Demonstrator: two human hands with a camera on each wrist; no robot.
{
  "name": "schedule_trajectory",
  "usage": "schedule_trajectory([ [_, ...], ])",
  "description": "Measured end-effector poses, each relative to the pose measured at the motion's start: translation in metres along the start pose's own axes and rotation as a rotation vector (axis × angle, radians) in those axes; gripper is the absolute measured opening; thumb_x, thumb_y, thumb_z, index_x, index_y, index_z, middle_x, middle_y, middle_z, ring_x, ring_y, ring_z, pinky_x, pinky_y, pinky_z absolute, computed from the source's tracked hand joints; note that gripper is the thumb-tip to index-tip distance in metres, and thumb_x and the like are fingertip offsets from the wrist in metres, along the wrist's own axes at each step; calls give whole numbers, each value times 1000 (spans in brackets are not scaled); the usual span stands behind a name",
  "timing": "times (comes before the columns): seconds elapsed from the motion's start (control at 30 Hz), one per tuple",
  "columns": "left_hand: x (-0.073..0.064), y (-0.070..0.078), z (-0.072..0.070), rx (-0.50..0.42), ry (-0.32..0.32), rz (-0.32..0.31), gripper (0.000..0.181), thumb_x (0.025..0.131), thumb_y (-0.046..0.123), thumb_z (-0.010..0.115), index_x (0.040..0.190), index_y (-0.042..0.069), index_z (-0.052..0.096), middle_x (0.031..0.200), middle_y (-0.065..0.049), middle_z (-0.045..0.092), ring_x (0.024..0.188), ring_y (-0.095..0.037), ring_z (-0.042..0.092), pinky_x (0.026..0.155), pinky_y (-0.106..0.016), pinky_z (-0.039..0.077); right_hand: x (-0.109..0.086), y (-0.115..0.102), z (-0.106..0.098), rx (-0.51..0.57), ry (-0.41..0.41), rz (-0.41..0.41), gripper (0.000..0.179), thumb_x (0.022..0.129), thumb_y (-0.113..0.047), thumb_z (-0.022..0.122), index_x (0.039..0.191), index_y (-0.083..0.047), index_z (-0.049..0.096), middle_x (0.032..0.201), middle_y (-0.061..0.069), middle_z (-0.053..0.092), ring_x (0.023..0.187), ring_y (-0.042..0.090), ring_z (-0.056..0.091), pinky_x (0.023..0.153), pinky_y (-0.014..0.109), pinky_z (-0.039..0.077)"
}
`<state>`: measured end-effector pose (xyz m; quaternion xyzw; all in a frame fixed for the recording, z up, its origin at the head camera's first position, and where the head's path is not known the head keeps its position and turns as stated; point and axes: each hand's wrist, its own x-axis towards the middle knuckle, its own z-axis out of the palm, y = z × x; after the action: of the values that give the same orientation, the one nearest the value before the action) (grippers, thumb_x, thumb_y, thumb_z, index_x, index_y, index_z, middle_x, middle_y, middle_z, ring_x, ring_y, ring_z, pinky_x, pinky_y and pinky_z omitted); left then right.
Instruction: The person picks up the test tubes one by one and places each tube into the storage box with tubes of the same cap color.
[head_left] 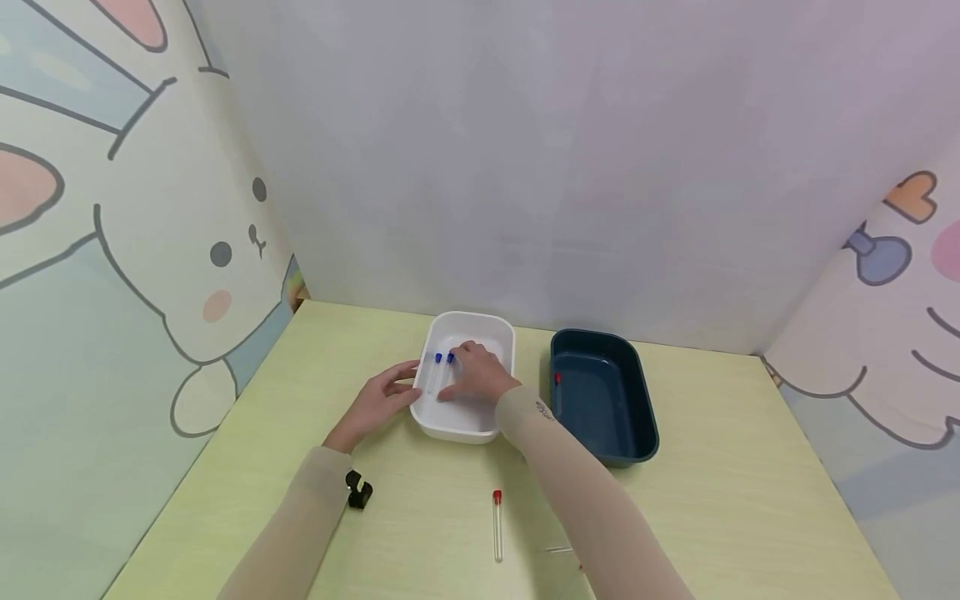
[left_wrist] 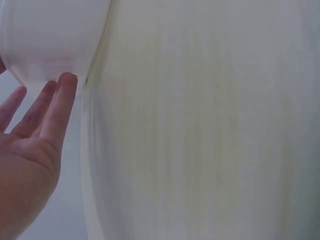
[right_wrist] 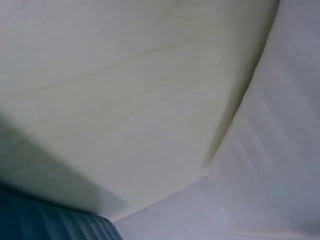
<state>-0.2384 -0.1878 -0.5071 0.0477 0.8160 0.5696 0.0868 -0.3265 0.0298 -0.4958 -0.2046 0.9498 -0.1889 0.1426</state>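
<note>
In the head view my left hand [head_left: 378,404] rests against the left wall of the white tray [head_left: 461,435], fingers and thumb spread. The left wrist view shows the same hand [left_wrist: 37,145] with straight fingers at the tray's outer wall [left_wrist: 55,40]. My right hand [head_left: 480,372] reaches into the tray, thumb and fingers apart, fingertips right at the blue cap [head_left: 451,357] of a test tube. To its left lies another tube with a blue cap [head_left: 438,357]. The right hand itself is outside the right wrist view.
A dark blue tray [head_left: 651,417] stands right of the white one, holding a red-capped tube [head_left: 557,380]. Another red-capped tube [head_left: 497,527] lies on the table near the front. Beside the right sleeve is a clear tube [head_left: 558,549]. A small black object [head_left: 359,491] sits by the left sleeve.
</note>
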Motion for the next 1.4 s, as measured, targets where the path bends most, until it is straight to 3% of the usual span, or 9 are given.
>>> schedule_trajectory([
  [0.4,-2,3,1,3,-1,-15,60,102,22,65,157,18,43,155,-18,51,134,-38,61,109,-48,55,-2,-2,-2,-31,-7,-8,103,77,-61,84,158,-16,40,162,9,40,149,29,39,126,48,34],
  [0.8,-2,4,1,0,-8,10,60,103,23,65,157,13,42,155,-22,50,133,-41,60,107,-50,56,-1,0,-1,-16,-21,-2,107,75,-63,85,159,-15,39,162,9,39,149,29,39,127,48,34],
  [1.17,0,4,2,18,-4,-14,59,102,24,66,157,16,43,155,-18,51,134,-38,61,109,-49,55,-3,0,-4,-21,-17,-8,107,74,-63,85,159,-16,39,162,9,40,150,29,39,127,47,34],
  [1.4,-2,9,2,34,1,-20,61,102,22,66,157,17,42,156,-18,50,134,-39,60,109,-49,55,-4,-4,-12,-71,30,-49,101,77,-62,83,156,-14,43,159,11,45,147,29,43,124,47,37],
])
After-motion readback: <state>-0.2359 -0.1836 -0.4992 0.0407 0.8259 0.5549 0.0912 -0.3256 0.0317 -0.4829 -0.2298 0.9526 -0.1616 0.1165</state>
